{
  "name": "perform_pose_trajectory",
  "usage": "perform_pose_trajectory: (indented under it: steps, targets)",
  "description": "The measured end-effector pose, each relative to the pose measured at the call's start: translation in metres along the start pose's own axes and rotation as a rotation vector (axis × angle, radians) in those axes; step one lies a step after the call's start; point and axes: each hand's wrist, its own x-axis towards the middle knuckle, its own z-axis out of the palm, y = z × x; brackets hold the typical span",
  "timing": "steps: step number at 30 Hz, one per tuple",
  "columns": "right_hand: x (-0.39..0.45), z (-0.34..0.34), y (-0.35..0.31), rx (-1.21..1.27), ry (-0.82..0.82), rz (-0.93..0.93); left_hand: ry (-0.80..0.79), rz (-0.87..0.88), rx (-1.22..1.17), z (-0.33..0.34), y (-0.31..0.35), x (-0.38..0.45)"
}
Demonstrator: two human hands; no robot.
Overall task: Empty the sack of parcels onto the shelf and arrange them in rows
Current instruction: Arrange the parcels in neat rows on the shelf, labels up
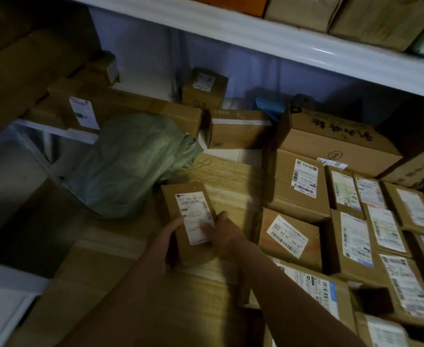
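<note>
Wooden shelf board (221, 181), pale grain, dimly lit. Green woven sack (133, 164) slumped at its left edge, mouth toward the centre. Small brown parcel (188, 221) with white label lies on the bare middle of the board; left hand (171, 241) and right hand (221, 229) grip it from both sides. Right side: labelled cardboard parcels (356, 221) packed edge to edge in rows. Rear: long carton (131, 108), flat box (238, 128), large printed carton (331, 136) on top of another.
</note>
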Motion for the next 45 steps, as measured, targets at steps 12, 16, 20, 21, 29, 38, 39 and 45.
perform_pose_trajectory:
  steps: [12, 16, 20, 21, 29, 38, 39, 45]
  targets:
    - [-0.027, -0.011, -0.010, 0.450, -0.178, 0.164, 0.560, 0.589, 0.987, 0.057, 0.047, -0.028]
    - [-0.024, -0.035, 0.004, 0.461, -0.009, 0.046, 0.519, 0.646, 0.873, 0.084, 0.055, -0.013]
    - [-0.015, -0.065, 0.028, 0.477, 0.184, 0.003, 0.325, 0.620, 0.637, 0.113, 0.051, 0.010]
    - [-0.012, -0.072, 0.032, 0.466, 0.214, -0.011, 0.230, 0.597, 0.575, 0.120, 0.049, 0.016]
    - [0.016, -0.120, 0.045, 0.177, 0.346, -0.157, 0.000, 0.315, 0.232, 0.154, 0.050, 0.066]
    - [0.045, -0.138, 0.079, -0.163, 0.745, -0.141, 0.025, 0.321, 0.202, 0.174, 0.049, 0.108]
    - [0.045, -0.140, 0.081, -0.185, 0.784, -0.118, 0.024, 0.325, 0.241, 0.176, 0.046, 0.111]
    - [0.042, -0.139, 0.070, -0.452, 0.562, -0.210, 0.073, 0.383, 0.368, 0.181, 0.037, 0.119]
